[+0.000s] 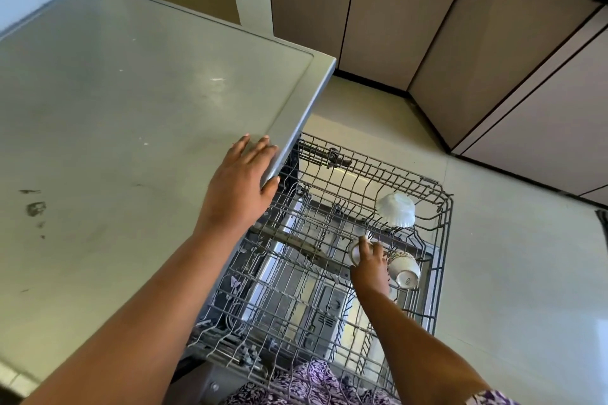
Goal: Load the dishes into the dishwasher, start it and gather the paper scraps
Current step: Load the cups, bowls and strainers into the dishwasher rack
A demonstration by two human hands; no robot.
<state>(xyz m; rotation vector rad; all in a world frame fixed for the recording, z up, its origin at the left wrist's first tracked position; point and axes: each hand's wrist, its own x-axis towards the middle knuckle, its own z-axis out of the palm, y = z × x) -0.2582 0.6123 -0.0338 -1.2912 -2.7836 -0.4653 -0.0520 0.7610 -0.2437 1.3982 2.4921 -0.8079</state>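
The big flat grey dishwasher top (131, 128) runs off the left edge. The left hand (241, 181) lies spread open on its front corner, holding nothing. Below, the pulled-out grey wire rack (437, 273) is partly hidden by both arms. The right hand (370, 268) grips a small white cup (356, 251), mostly covered by fingers. A patterned cup (404, 270) touches that hand; a ribbed white bowl (396, 209) sits upside down just behind.

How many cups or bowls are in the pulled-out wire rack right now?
3. A white fluted bowl upside down at the far right; a patterned ceramic cup on its side nearer; a small white cup under the right hand.
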